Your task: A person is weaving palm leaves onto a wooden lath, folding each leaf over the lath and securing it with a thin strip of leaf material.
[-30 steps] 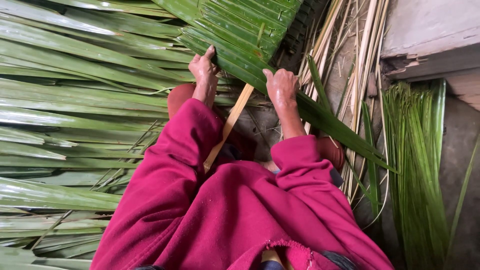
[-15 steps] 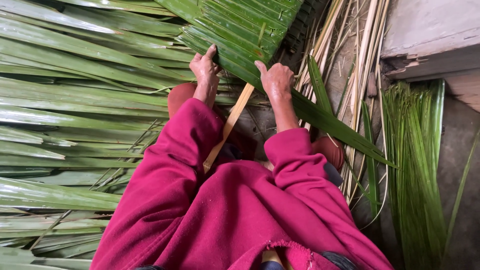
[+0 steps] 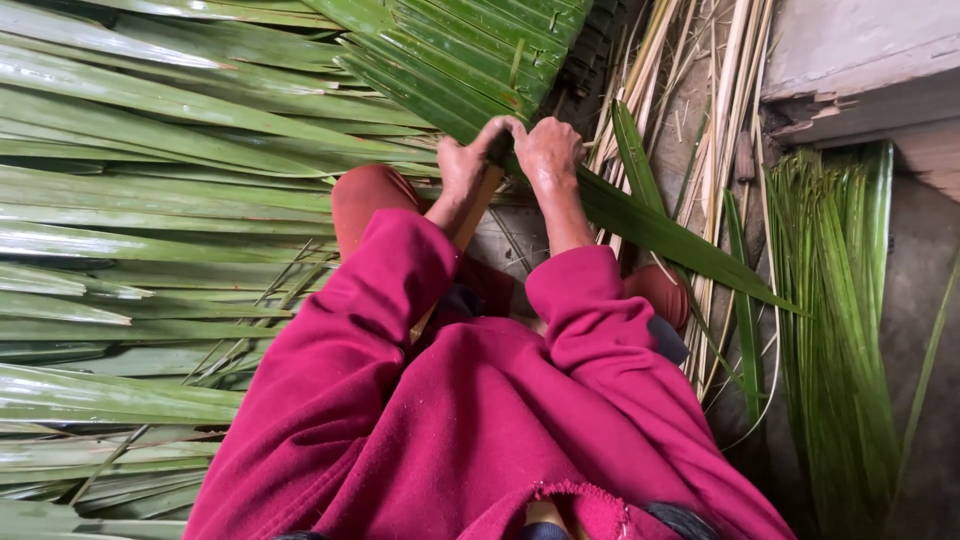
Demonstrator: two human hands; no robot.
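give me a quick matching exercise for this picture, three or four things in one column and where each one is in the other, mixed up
Things:
1. thin green strips
2. dry pale stalks
3. loose long leaves
4. woven palm leaf

Places:
A. spread over the left side
B. top centre, gripped by the left hand and the right hand
C. bundled at the far right
D. upper right of the hands

Pairs: 1-C, 2-D, 3-A, 4-B

Soft, even daylight falls from above. Pale glare streaks the glossy palm leaves [image 3: 150, 130] at left. Deep shadow sits beneath the red sleeves [image 3: 380, 330] and along the right wall [image 3: 860, 50]. Focus is sharp; edges show slight stretching.
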